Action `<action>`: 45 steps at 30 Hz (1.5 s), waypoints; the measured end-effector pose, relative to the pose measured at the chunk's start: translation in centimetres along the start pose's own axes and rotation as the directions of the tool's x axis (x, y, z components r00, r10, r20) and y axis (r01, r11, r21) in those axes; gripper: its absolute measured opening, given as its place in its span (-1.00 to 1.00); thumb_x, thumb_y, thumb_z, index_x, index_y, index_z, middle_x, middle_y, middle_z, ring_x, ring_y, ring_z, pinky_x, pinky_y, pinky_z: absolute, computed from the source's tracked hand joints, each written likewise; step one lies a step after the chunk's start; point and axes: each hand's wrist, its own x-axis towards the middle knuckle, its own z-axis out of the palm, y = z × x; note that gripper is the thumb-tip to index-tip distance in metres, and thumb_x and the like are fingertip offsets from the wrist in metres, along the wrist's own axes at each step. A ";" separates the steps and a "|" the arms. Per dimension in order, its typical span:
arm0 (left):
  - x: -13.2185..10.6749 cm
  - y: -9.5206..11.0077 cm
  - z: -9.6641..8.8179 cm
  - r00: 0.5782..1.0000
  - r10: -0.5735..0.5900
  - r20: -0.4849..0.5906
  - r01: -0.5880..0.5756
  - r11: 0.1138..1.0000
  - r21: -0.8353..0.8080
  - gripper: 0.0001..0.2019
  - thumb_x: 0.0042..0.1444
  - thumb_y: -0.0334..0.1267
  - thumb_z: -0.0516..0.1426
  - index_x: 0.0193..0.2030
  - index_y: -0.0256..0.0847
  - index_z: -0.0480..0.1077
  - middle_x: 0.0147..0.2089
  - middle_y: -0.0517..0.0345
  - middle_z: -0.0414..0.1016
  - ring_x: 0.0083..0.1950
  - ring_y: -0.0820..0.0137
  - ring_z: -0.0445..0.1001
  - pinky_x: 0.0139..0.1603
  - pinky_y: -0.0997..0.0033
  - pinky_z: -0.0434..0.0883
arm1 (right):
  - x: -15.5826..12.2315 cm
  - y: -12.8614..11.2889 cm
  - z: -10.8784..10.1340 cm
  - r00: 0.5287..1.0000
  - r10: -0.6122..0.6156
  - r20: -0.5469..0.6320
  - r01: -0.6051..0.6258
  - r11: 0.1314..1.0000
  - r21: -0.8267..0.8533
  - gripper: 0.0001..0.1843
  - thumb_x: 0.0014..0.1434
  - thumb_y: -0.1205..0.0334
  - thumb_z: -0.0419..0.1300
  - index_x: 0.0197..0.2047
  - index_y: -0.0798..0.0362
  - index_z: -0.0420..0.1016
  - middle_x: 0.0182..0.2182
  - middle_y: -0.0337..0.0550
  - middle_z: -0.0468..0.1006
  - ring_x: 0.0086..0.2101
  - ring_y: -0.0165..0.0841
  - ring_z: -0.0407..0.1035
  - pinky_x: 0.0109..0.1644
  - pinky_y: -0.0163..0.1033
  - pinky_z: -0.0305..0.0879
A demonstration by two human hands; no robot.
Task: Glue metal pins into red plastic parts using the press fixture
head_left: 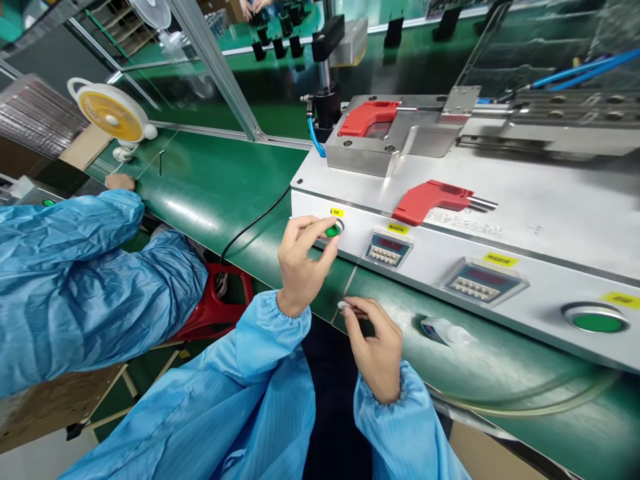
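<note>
My left hand (pixel 304 263) is at the front of the white machine (pixel 320 203), its thumb and fingers apart around a green push button (pixel 332 231). Nothing shows in its grasp; whether a fingertip presses the button I cannot tell. Lower and to the right, my right hand (pixel 375 340) pinches a small white round piece (pixel 343 305) between thumb and forefinger, over the bench edge. On the machine's top lies a red pistol-shaped handle (pixel 430 200) with metal rods at its end. A second red handle (pixel 370 118) sits in the metal fixture (pixel 363 157) behind it.
Two digital counters (pixel 389 248) and another green button (pixel 597 323) line the machine's front. A small white bottle (pixel 447 331) lies on the green bench (pixel 240 167). At left, a co-worker's blue sleeve (pixel 70 227) rests near a yellow-and-white fan (pixel 110 113). A black cable (pixel 255 221) crosses the bench.
</note>
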 end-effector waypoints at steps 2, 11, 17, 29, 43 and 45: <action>0.3 -0.1 -0.3 0.999 0.048 0.020 -0.047 0.999 -0.018 -0.81 0.46 -0.26 0.15 0.08 -0.21 0.54 0.01 -0.02 0.50 -0.14 0.42 0.59 -0.06 0.40 0.66 | 0.0 0.0 0.0 1.000 0.006 0.000 -0.006 1.000 0.006 -0.89 0.43 0.28 0.21 -0.11 0.00 0.59 -0.28 -0.14 0.63 -0.33 -0.32 0.54 -0.19 -0.23 0.55; 2.4 -3.2 -2.2 0.894 0.397 0.210 -0.424 0.899 0.109 -0.79 0.48 -0.26 0.14 0.02 -0.16 0.63 -0.07 0.01 0.62 -0.07 0.39 0.66 -0.01 0.49 0.62 | -0.1 0.0 0.1 0.999 -0.030 -0.022 0.031 0.999 0.045 -0.89 0.41 0.29 0.22 -0.11 0.00 0.60 -0.29 -0.16 0.63 -0.34 -0.34 0.54 -0.19 -0.25 0.54; 4.9 -4.8 -3.1 0.708 0.660 0.252 -0.687 0.727 0.027 -0.80 0.45 -0.42 0.12 0.04 -0.21 0.59 -0.08 -0.02 0.68 -0.08 0.39 0.69 -0.08 0.53 0.60 | 0.0 -0.1 0.0 1.000 -0.018 -0.011 0.018 0.999 0.031 -0.87 0.43 0.24 0.20 -0.10 0.02 0.60 -0.30 -0.13 0.63 -0.34 -0.32 0.53 -0.20 -0.22 0.55; 8.9 -4.7 -4.2 0.360 0.831 0.424 -0.889 0.444 -0.115 -0.77 0.43 -0.46 0.09 0.05 -0.18 0.53 -0.07 0.00 0.67 -0.17 0.38 0.67 -0.09 0.42 0.59 | -0.2 0.3 0.0 0.998 -0.056 -0.016 0.057 0.997 0.050 -0.90 0.42 0.33 0.21 -0.11 0.02 0.57 -0.28 -0.16 0.61 -0.33 -0.35 0.52 -0.19 -0.25 0.52; 6.3 -2.7 -5.7 0.772 0.478 0.419 -0.266 0.842 -0.470 -0.86 0.33 -0.32 0.30 0.00 -0.14 0.61 -0.02 -0.01 0.69 -0.02 0.30 0.70 0.05 0.37 0.65 | -0.1 0.1 -0.2 0.996 0.012 -0.090 0.000 0.991 0.131 -0.91 0.38 0.33 0.27 -0.12 0.01 0.62 -0.29 -0.16 0.63 -0.34 -0.35 0.54 -0.19 -0.24 0.53; 2.8 -1.2 -5.6 0.896 0.135 0.422 0.178 0.763 -0.621 -0.81 0.27 -0.29 0.37 0.01 -0.15 0.60 -0.02 0.00 0.67 -0.11 0.32 0.71 -0.03 0.38 0.68 | -0.2 -0.7 -0.5 0.991 0.061 -0.120 -0.037 0.980 0.196 -0.91 0.36 0.35 0.29 -0.14 0.00 0.63 -0.30 -0.19 0.62 -0.33 -0.36 0.54 -0.19 -0.26 0.53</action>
